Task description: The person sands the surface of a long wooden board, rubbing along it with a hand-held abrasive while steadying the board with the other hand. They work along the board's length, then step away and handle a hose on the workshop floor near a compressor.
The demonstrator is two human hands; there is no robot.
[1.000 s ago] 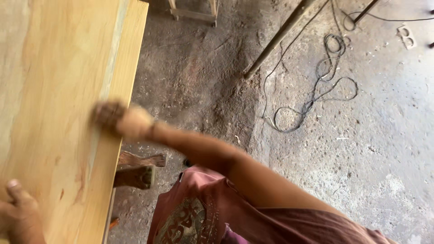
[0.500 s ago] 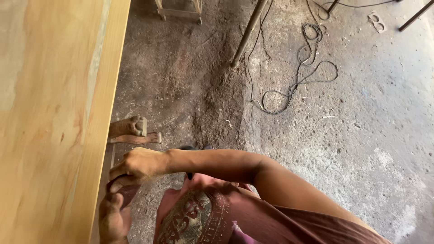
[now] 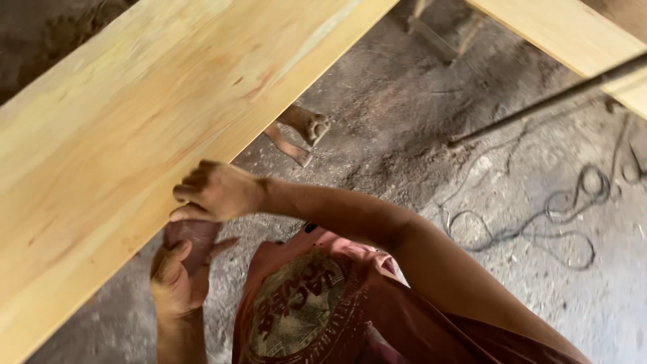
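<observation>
Head view: the sandpaper point(image 3: 195, 237), rubbed on the board point(image 3: 135, 135) a second ago, is now pinched between both hands point(image 3: 176, 286) point(image 3: 214, 192) at its edge.

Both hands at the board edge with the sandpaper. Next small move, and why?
Probably settle the sandpaper into one hand: both the right hand and left hand pinch it just below the wooden board edge, so neither seems to press it on the wood.
</observation>
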